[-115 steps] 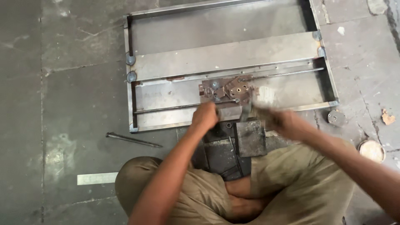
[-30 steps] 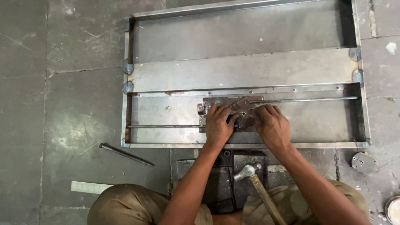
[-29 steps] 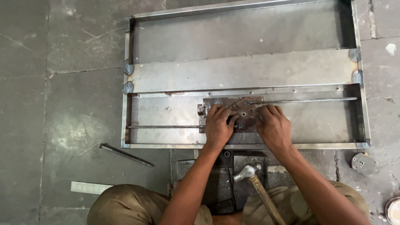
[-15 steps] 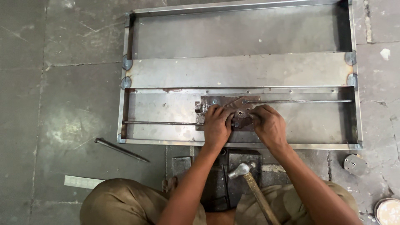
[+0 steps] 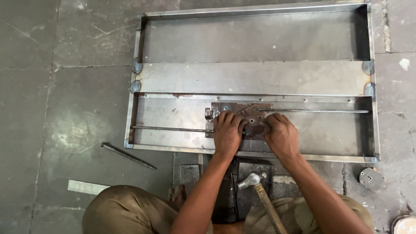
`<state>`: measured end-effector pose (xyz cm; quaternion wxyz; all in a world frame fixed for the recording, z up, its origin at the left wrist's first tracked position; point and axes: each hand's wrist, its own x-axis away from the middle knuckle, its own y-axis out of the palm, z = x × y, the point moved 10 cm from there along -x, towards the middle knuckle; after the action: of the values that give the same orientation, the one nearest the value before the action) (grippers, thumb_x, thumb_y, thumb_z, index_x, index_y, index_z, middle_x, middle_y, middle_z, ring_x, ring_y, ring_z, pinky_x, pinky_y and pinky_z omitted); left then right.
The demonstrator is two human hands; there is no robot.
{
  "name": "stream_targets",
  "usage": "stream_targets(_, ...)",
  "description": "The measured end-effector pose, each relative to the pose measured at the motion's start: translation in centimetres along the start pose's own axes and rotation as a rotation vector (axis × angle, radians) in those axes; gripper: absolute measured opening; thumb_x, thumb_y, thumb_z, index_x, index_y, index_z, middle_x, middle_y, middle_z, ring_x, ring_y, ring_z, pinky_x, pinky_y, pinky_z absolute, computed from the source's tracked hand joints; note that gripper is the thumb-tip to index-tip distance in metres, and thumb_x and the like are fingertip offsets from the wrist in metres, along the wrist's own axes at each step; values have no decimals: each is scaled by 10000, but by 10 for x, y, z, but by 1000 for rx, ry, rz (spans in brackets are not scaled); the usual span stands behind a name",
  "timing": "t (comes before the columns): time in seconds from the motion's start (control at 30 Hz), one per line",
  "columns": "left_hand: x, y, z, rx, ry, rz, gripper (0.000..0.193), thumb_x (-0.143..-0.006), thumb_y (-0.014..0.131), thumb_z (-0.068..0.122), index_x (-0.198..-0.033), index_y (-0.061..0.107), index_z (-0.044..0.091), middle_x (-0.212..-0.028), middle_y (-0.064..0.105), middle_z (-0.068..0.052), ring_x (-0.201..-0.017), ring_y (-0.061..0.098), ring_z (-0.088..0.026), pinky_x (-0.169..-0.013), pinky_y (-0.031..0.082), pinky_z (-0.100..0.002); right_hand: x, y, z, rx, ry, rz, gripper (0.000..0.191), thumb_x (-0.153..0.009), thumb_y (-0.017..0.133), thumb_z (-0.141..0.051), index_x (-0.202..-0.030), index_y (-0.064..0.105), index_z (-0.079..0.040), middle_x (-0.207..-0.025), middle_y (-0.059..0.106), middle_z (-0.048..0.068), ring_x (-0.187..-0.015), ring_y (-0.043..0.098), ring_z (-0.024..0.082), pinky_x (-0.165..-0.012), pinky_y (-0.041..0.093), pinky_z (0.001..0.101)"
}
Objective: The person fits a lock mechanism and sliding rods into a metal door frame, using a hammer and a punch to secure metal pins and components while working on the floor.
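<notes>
A rectangular steel frame [image 5: 255,78] lies flat on the floor before me. In its near section sits a rusty brown lock plate [image 5: 251,116] with two thin rods running out of it, one to the left [image 5: 171,128] and one to the right [image 5: 316,111]. My left hand [image 5: 228,132] presses down on the plate's left part with fingers curled. My right hand [image 5: 281,135] rests on the plate's right part, fingers bent on its edge. Both hands hide the plate's near half.
A hammer [image 5: 260,193] leans between my knees over dark metal blocks [image 5: 249,177]. A steel punch [image 5: 128,155] and a flat metal ruler [image 5: 86,187] lie on the stone floor at the left. A small metal piece [image 5: 371,178] sits at the right.
About four seconds ago my hands were near the blocks by my lap. Since one second ago both hands stay on the lock plate; only the view has shifted slightly.
</notes>
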<state>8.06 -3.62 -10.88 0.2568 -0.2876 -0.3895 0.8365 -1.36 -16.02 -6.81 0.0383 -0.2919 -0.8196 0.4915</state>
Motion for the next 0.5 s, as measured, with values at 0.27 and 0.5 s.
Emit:
stream_targets(0.27, 1, -1, -1, -77, 22, -2, 248, -929, 712, 275, -1006, 715, 40, -1091, 670, -89, -1152, 561, -302, -1007, 416, -489, 0, -5, -13, -7, -9, -40, 435, -776, 778, -159, -1158, 698, 32, -1245, 609, 223, -1103, 591, 426, -822, 551, 505)
stream_targets(0.5, 1, -3, -1, -33, 12, -10, 213, -910, 719, 222, -1015, 723, 37, -1095, 675, -84, -1165, 565, -303, -1012, 421, -481, 4, -5, 0, -18, 39, -79, 121, -838, 795, -162, -878, 764, -51, -1341, 651, 107, -1222, 614, 349, -931, 566, 461)
